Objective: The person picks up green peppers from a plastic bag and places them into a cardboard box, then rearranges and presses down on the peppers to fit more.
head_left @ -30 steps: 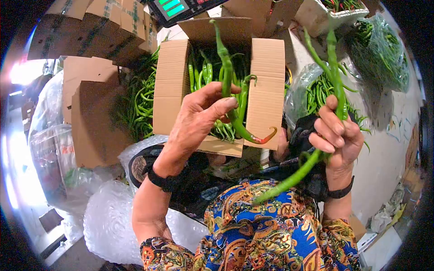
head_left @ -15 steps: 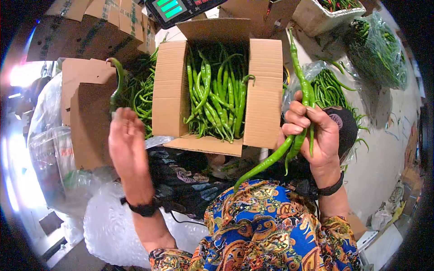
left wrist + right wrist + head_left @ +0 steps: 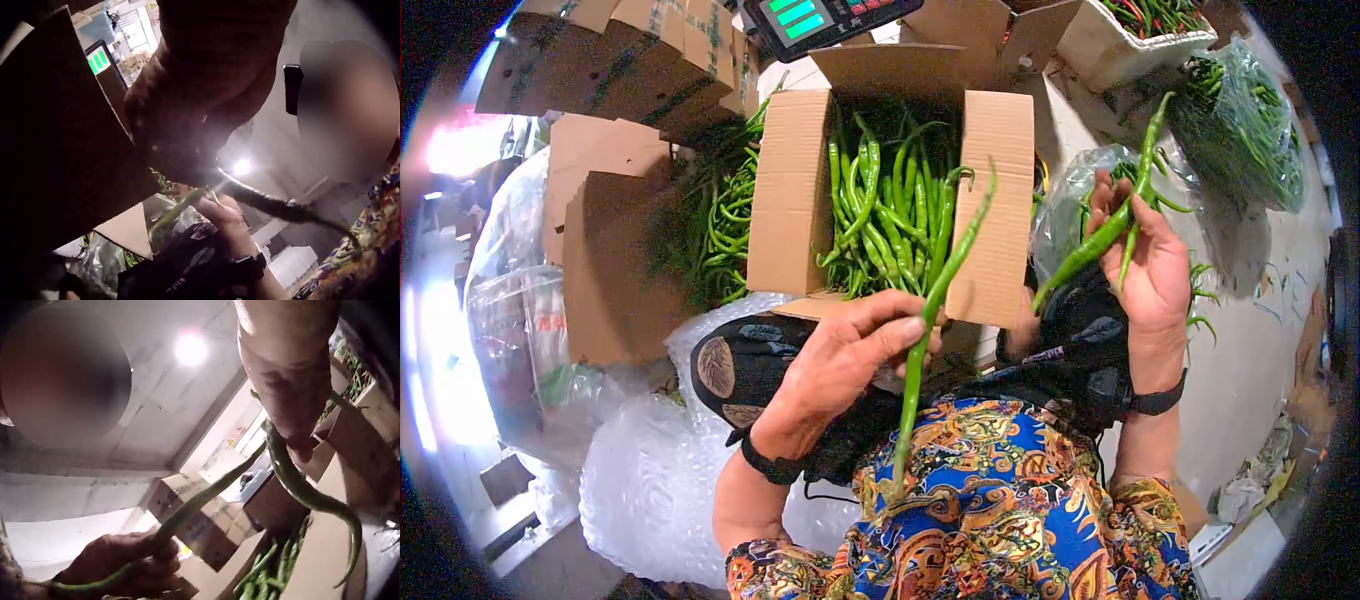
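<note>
In front of the box my left hand (image 3: pixel 840 355) pinches a long, thin green chili pepper (image 3: pixel 913 375) between thumb and fingers. Its stem end points up and its tip hangs over the patterned shirt. My right hand (image 3: pixel 1150 265), palm turned up, holds green chili peppers (image 3: pixel 1095 245) against its fingers with the thumb. One of these curves downward in the right wrist view (image 3: pixel 306 490). Between and beyond the hands stands an open cardboard box (image 3: pixel 788 190), with many green chili peppers (image 3: pixel 890 220) lying lengthwise inside it.
Left of the box lies a heap of green peppers (image 3: pixel 730 225) beside cardboard sheets (image 3: pixel 620 265). A scale with a lit display (image 3: pixel 800 20) stands behind. Bagged peppers (image 3: pixel 1240 130) and a white crate (image 3: pixel 1100 50) are at right. Bubble wrap (image 3: pixel 650 490) lies near the left leg.
My left hand swung out to the left heap, where a curved, red-tipped pepper left it, then came back to the middle and took a long green pepper. My right hand's fingers have loosened somewhat.
</note>
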`<state>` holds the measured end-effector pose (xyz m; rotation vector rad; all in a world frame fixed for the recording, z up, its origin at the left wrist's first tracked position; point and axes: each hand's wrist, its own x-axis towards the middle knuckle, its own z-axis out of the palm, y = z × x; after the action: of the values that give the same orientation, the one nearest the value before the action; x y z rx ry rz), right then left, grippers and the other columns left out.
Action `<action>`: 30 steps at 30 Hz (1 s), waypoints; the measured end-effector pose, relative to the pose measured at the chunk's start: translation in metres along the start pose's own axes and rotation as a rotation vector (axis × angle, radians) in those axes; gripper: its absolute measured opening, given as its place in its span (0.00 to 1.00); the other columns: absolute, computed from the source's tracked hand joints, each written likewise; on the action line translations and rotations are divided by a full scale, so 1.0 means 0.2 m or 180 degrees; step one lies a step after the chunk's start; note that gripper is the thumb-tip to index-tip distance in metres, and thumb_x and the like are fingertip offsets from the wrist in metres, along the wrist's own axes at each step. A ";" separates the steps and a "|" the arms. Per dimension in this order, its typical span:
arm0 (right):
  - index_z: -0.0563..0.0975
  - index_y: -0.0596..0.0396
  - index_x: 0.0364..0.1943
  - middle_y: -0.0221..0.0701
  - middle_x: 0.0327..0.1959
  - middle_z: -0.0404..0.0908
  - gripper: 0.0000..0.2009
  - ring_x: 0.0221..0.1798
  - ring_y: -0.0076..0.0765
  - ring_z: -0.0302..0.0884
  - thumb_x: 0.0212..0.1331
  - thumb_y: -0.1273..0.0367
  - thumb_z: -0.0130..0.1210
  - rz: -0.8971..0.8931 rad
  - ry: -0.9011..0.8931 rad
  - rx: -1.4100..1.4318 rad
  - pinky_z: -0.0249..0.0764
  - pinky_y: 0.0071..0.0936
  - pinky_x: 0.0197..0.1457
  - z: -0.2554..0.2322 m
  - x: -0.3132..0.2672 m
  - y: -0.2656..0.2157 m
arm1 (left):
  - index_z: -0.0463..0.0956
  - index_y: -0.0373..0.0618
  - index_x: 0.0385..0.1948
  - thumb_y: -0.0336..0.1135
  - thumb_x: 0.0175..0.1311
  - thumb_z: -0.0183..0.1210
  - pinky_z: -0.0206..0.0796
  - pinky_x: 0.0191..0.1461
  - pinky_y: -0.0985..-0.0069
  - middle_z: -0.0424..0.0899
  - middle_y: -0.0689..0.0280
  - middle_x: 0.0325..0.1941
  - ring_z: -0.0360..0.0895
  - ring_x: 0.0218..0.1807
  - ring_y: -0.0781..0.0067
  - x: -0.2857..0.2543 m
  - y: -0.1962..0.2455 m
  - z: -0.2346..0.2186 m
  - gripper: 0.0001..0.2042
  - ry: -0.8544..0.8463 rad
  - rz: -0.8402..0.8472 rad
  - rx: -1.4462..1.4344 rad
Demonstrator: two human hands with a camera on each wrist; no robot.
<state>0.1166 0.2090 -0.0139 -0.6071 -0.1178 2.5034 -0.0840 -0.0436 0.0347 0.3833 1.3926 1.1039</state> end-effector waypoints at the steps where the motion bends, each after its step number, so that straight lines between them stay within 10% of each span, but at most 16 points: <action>1: 0.73 0.65 0.51 0.46 0.59 0.71 0.12 0.58 0.40 0.73 0.65 0.74 0.49 -0.0012 -0.0034 -0.0291 0.73 0.38 0.61 -0.02 0.00 0.00 | 0.76 0.39 0.46 0.36 0.68 0.54 0.64 0.33 0.84 0.81 0.70 0.35 0.72 0.30 0.84 0.01 0.01 0.00 0.12 0.0063 -0.0024 -0.0002; 30: 0.72 0.58 0.56 0.32 0.49 0.79 0.16 0.49 0.29 0.78 0.65 0.71 0.53 0.0544 0.0266 -0.1480 0.77 0.29 0.53 0.10 -0.04 0.46 | 0.75 0.37 0.48 0.33 0.61 0.61 0.69 0.50 0.78 0.82 0.67 0.41 0.78 0.42 0.77 0.34 0.02 0.11 0.15 0.0036 0.0666 -0.0024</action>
<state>0.0686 0.1275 -0.0122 -0.9395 -0.6542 2.6217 -0.0797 0.0204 0.0027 0.5272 1.3804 1.2824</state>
